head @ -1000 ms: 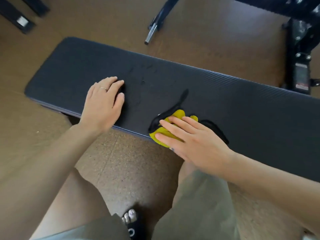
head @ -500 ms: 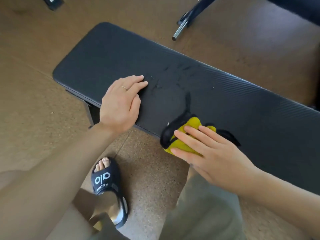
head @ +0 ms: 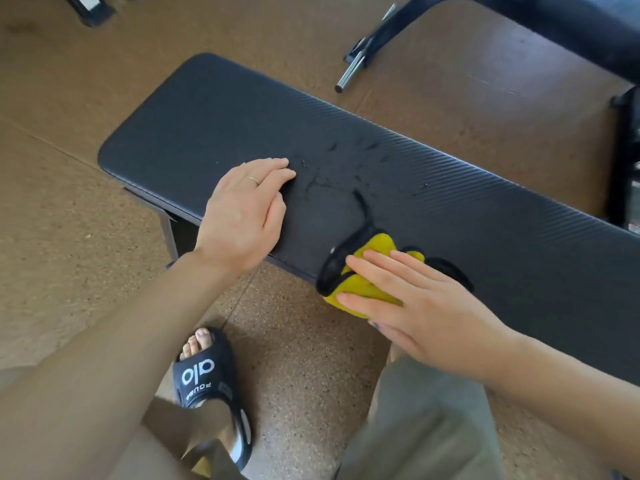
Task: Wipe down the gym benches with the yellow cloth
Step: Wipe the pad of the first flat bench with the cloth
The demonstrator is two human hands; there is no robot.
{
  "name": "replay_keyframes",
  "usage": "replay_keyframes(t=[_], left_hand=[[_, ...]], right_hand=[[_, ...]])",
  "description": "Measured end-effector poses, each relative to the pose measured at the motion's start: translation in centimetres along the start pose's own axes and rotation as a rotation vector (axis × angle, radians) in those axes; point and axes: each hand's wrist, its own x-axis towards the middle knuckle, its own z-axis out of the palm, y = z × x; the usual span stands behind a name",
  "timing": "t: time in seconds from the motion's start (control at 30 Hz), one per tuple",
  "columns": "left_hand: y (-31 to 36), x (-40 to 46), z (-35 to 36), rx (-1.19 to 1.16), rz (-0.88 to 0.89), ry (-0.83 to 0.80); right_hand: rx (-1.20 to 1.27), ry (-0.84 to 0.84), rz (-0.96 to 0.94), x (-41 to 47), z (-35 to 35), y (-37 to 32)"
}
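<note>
A long black padded gym bench point(head: 450, 199) runs from upper left to right across the view. Wet streaks and drops mark its middle. My right hand point(head: 422, 306) lies flat, fingers together, pressing the yellow cloth point(head: 374, 265) onto the bench's near edge; most of the cloth is hidden under the hand. My left hand point(head: 246, 213) rests palm down on the bench's near edge to the left of the cloth, holding nothing, a ring on one finger.
Brown speckled floor surrounds the bench. A black frame with a chrome bar end point(head: 349, 72) stands behind it, and more black equipment point(head: 627, 161) at the right. My foot in a black sandal point(head: 207, 382) is below the bench's left part.
The view has shifted, so the bench sits further right and my sandalled foot shows. Both hands keep their places on the bench; the cloth stays at the near edge.
</note>
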Motion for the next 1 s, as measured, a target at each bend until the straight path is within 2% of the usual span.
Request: replay_keyframes(t=[0.13,0.27,0.4,0.47,0.57,0.67,0.8,0.93,1.0], left_hand=[[-1.2,1.1,-0.8,0.013,0.010,-0.007],[-0.8,0.9,-0.4,-0.024,-0.026,0.043],[-0.8,1.2,-0.4,-0.028,-0.046,0.044],[-0.7,1.0,-0.3,-0.023,-0.049,0.042],[-0.6,0.8,-0.3,-0.027,-0.044,0.032],[-0.8,0.8,-0.3,-0.016,-0.043,0.025],[-0.7,0.9,-0.3,-0.015,-0.054,0.013],[-0.5,0.7,-0.4,-0.013,-0.080,0.007],[-0.5,0.8,-0.5,-0.017,-0.084,0.008]], right_hand=[[0.071,-0.023,0.140,-2.8,-0.5,2.2],[0.093,0.088,0.251,4.1,0.0,3.7],[0.105,0.155,0.480,12.4,-0.1,7.0],[0.112,0.171,0.559,14.0,-0.1,6.6],[0.129,0.190,0.477,11.1,0.0,2.2],[0.137,0.105,0.357,7.6,0.1,-1.5],[0.102,0.172,0.298,10.8,0.0,1.8],[0.114,0.216,0.396,15.8,0.3,5.5],[0.108,0.214,0.464,14.7,0.5,7.7]])
